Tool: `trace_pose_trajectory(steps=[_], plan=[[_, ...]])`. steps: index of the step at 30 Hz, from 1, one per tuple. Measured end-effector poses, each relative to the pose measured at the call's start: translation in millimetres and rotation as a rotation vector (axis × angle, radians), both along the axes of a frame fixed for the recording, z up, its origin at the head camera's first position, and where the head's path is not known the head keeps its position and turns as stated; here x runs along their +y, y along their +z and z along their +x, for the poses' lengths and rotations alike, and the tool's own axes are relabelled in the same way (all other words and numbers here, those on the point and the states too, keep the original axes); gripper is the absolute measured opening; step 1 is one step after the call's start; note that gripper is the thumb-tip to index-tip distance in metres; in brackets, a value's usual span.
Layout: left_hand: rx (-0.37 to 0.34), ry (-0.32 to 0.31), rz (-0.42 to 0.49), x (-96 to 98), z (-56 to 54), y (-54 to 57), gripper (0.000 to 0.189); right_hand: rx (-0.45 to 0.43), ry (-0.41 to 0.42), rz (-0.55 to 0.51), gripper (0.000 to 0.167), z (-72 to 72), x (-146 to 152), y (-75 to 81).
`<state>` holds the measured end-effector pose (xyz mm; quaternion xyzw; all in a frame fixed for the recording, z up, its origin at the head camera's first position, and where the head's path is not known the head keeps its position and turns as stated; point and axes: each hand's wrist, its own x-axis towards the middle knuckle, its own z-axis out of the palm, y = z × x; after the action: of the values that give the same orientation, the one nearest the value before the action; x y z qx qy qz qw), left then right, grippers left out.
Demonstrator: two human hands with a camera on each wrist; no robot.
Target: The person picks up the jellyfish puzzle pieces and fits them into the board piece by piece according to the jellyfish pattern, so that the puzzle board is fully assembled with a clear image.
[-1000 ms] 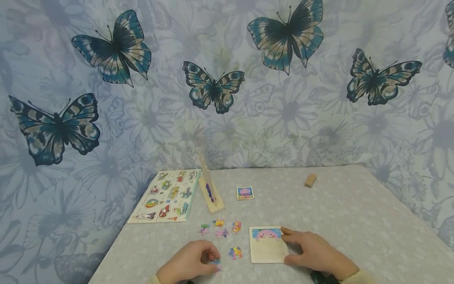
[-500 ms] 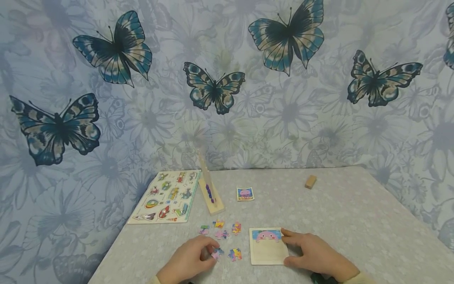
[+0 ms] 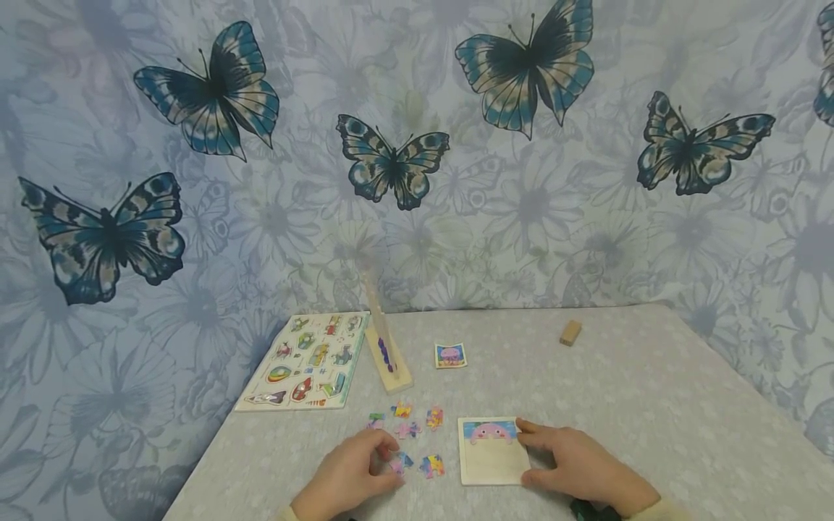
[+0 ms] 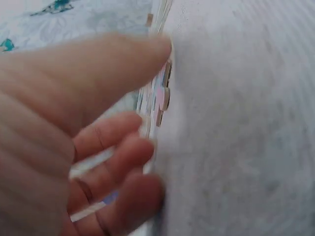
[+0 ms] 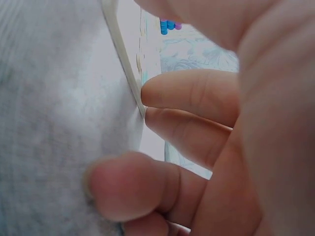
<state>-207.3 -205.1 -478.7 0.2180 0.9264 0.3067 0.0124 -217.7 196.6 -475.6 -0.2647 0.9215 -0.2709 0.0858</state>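
Note:
A pink-and-blue jigsaw piece (image 3: 400,462) lies on the table at the fingertips of my left hand (image 3: 348,470). In the left wrist view, a gap shows between the thumb and fingers of that hand, with pieces (image 4: 166,98) lying beyond. My right hand (image 3: 576,459) rests against the right edge of a square wooden puzzle board (image 3: 495,467), fingers at its upper corner and thumb at its lower one. A pink face on blue fills the board's top strip; bare wood shows below. Another piece (image 3: 432,465) lies between the left hand and the board.
Several more jigsaw pieces (image 3: 407,430) lie behind the left hand. Farther back are a picture card (image 3: 450,355), a wooden stand with purple beads (image 3: 397,378), a picture peg board (image 3: 313,362) and a small wooden block (image 3: 570,332). A patterned wall backs the table.
My left hand has moved slightly away from me with the pink-and-blue jigsaw piece, which now lies nearly level with its neighbour; the fingers have parted from it. The right hand and board stay still.

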Motion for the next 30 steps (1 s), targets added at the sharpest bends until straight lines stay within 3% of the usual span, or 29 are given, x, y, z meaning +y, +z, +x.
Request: trace_pose_trajectory(steps=[5,9,12,19,30], plan=[[0.056,0.058,-0.063,1.6,0.3,-3.0,0.031,-0.006,-0.002,-0.003,0.073,1.1,-0.1,1.4],[0.068,0.023,-0.059,2.1,-1.4,-4.5,0.02,-0.021,-0.003,-0.011,0.073,1.3,-0.2,2.2],[0.073,-0.002,-0.059,2.5,-1.1,-4.5,0.022,-0.029,-0.003,-0.017,0.073,1.3,-0.6,2.0],[0.076,0.035,-0.061,3.0,0.0,-5.5,0.029,-0.016,0.002,-0.016,0.073,3.0,-0.6,2.2],[0.104,0.044,-0.053,2.4,0.4,-5.2,0.027,0.004,0.018,-0.017,0.074,2.4,-0.2,0.3]])
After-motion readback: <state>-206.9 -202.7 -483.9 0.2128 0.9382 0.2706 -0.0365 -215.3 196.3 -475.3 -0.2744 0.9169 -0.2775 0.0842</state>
